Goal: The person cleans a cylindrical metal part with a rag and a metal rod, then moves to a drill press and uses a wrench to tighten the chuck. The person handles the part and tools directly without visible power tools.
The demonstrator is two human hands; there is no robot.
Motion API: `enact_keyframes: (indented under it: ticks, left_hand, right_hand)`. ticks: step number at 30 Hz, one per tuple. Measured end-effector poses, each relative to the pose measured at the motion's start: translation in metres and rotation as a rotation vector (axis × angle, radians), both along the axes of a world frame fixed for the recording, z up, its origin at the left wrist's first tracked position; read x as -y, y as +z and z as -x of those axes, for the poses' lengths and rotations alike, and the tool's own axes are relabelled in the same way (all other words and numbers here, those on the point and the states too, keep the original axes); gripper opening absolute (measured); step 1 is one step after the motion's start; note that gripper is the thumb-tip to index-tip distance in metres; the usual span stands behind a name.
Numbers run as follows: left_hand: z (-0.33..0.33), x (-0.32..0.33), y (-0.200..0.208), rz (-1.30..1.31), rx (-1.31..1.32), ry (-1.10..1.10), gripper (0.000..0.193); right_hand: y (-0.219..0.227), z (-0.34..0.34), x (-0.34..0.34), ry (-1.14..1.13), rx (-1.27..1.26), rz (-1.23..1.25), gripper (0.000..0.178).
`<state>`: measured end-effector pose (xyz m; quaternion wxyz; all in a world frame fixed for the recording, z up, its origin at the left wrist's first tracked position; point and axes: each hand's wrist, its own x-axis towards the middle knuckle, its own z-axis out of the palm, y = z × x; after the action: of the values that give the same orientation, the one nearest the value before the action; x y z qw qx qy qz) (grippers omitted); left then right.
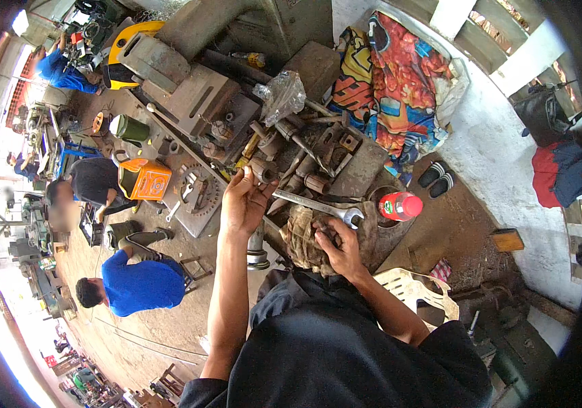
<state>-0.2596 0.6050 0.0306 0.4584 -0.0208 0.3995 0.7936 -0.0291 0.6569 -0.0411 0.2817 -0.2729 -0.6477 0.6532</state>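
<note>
My left hand point(242, 204) is raised over the bench, palm up and fingers apart. Its fingertips come up against a short round metal sleeve point(261, 170); I cannot tell whether they touch it. My right hand point(340, 250) is closed around a small dark piece point(327, 233) that its fingers mostly hide. Beneath it lies a dirty brown cloth point(301, 238). Just beyond that hand a steel open-ended wrench point(318, 207) slants across the bench, its jaw toward the right.
Metal sleeves and tools crowd the bench around a machine point(192, 88). A red-capped bottle point(400, 206) stands at the right, with an orange container point(142, 180) and a toothed ring point(199, 192) at the left. A person in blue point(142, 280) sits at the lower left. Sandals point(435, 179) and a pale plastic chair point(413, 289) are at the right.
</note>
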Motion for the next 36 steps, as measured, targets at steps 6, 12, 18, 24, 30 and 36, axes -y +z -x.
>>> enact_keyframes:
  ticks: [6,12,18,24,30,36]
  left_hand:
    - [-0.001,0.001,-0.007,0.125,-0.236,0.015,0.014]
    - [-0.006,-0.028,-0.011,0.733,-1.403,-0.067,0.028]
    - [0.002,-0.067,-0.005,0.749,-1.733,-0.167,0.027]
    - [0.034,-0.144,-0.004,0.641,-2.067,-0.587,0.033]
    - [0.03,-0.17,-0.02,1.267,-2.183,-1.083,0.054]
    - [0.017,-0.172,-0.018,1.335,-2.043,-0.968,0.068]
  right_hand:
    - [0.001,-0.001,0.0,-0.002,-0.003,-0.031,0.023]
    - [0.008,-0.003,-0.003,0.008,0.026,-0.022,0.028]
    - [0.009,-0.003,-0.006,0.003,-0.011,-0.056,0.026]
    - [0.006,-0.005,-0.006,0.061,-0.011,0.015,0.029]
    - [0.0,-0.006,-0.008,-0.009,-0.122,-0.092,0.029]
    - [-0.003,-0.009,-0.007,0.042,-0.048,-0.001,0.031]
